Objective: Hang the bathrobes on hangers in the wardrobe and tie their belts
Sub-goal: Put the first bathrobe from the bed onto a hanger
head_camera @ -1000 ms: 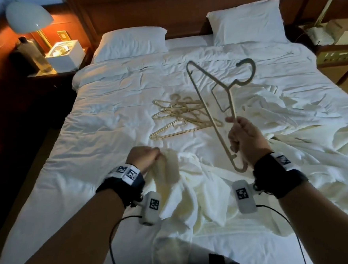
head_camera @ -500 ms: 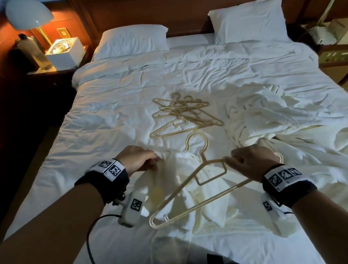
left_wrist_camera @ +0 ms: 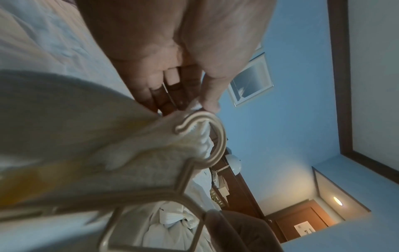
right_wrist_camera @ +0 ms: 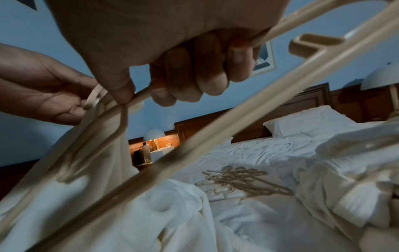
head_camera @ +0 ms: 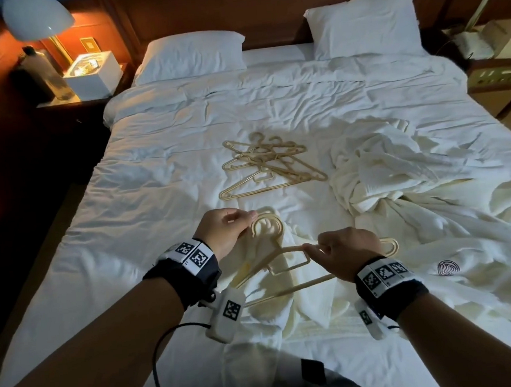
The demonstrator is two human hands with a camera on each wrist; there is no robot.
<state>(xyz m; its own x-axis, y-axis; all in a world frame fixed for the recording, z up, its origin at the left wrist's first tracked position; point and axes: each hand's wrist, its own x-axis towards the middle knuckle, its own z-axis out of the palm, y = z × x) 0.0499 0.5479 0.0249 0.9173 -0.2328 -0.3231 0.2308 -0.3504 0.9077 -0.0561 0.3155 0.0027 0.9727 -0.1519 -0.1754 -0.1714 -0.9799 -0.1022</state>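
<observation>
White bedding covers the bed (head_camera: 171,175), and the work happens near its foot edge. Right hand (head_camera: 346,255) has its fingers curled round the upper arm of a hanger (head_camera: 287,269), clamped on it, holding the frame level just above the robe (head_camera: 310,307) that lies crumpled at the foot edge. Left hand (head_camera: 224,234) pinches a fold of robe cloth between thumb and fingertips right at the hanger's hook; the left wrist view shows the cloth bunched against and partly through the hook loop. My reading: the left hand lifts the collar so the hanger's end can be slid inside a shoulder, while the right steers the frame. The hanger's left end is already hidden under cloth.

A second robe (head_camera: 376,166) is heaped toward the right edge, with a round logo (head_camera: 448,267) on nearby fabric. Spare hangers (head_camera: 264,168) lie tangled mid-bed, well apart from the hands. Two pillows (head_camera: 190,57) sit at the head edge; a lamp (head_camera: 36,18), bottle (head_camera: 43,72) and white box (head_camera: 91,74) stand on the left nightstand.

Cloth snagged in the hook is the likely nuisance. No belt can be told apart, and no wardrobe shows.
</observation>
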